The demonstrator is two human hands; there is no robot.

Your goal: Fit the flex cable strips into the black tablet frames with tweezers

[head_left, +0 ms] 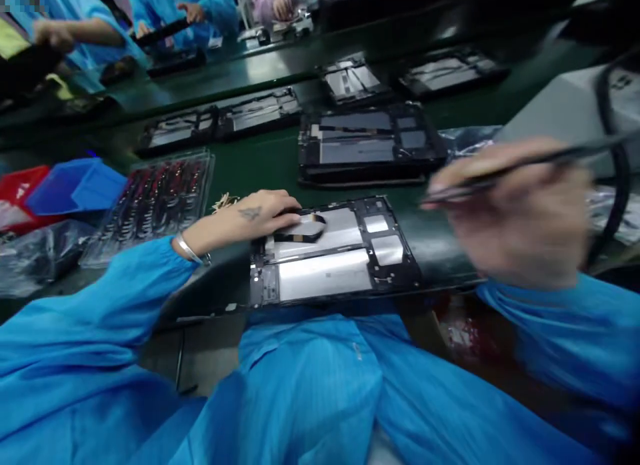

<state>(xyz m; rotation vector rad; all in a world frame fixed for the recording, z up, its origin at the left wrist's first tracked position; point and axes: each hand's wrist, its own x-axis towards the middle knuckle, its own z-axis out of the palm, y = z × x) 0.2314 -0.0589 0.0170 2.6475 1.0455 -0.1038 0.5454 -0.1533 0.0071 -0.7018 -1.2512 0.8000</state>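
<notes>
An opened tablet (325, 275) lies before me, its silver battery panels and black frame showing. My left hand (267, 212) is over its upper left edge, thumb and fingers closed at the end of a black flat cable (305, 237) that loops back on itself. The fingertips are partly hidden. To the right of the tablet, raised and blurred, my right hand (525, 212) is closed around dark tweezers (493, 178). Their tips point left, apart from the tablet.
Behind stands a stack of opened tablets (360, 148), with several more on the line beyond. Left are a clear tray (150, 198) of small parts, a blue bin (75, 185) and a red bin (20, 192). A grey box (550, 112) stands right. Co-workers sit opposite.
</notes>
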